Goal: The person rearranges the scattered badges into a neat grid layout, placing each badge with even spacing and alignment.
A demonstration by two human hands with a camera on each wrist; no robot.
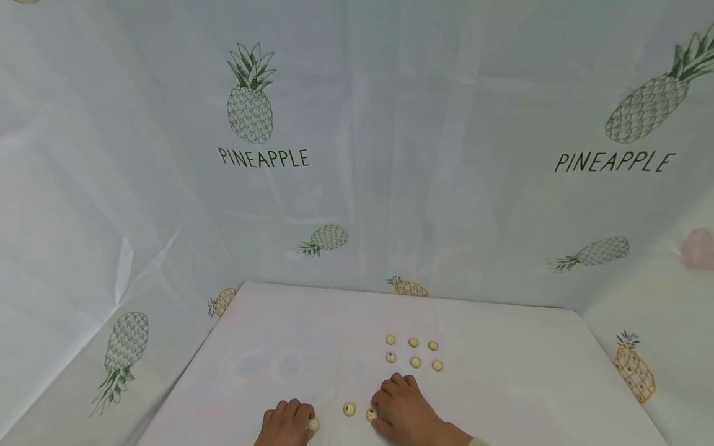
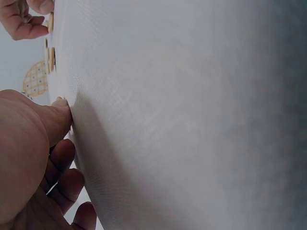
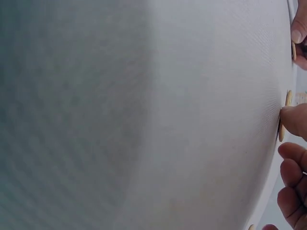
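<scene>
Near the front edge of the white table (image 1: 519, 384), my left hand (image 1: 286, 424) pinches a small round wooden disc (image 1: 313, 424) at its edge, fingers curled. To the right, my right hand (image 1: 407, 412) holds another wooden disc (image 1: 372, 414) with dark marks between thumb and forefinger, flat on the table. A third disc (image 1: 349, 409) lies between the hands, touched by neither. In the right wrist view, the right thumb (image 3: 295, 120) sits against the disc edge (image 3: 281, 133). The left thumb (image 2: 60, 117) mostly hides its disc in the left wrist view.
Beyond my right hand, several similar discs lie in two rows, among them a near-row disc (image 1: 415, 362) and a far-row disc (image 1: 413, 342). A pale pineapple-print sheet (image 1: 424, 186) hangs behind the table and along its sides.
</scene>
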